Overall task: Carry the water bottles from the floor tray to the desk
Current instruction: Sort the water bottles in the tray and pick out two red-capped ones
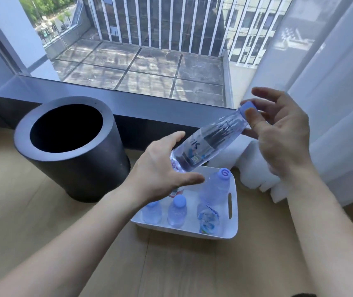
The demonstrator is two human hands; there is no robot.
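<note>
Wooden floor (42, 232) below a window: dark bin (72, 151) at left. Left hand (162, 168) open beneath base of tilted water bottle (209, 140); right hand (282, 133) pinches its capped neck. Remaining bottles (177, 211) stand in white tray (233, 230) below.

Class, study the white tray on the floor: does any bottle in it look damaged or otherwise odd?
Yes. In the white tray, the bottle at the front right looks crumpled, its label wrinkled, unlike the smooth upright bottles beside it. Nothing appears spilled. The bottle lifted above the tray looks intact.
</note>
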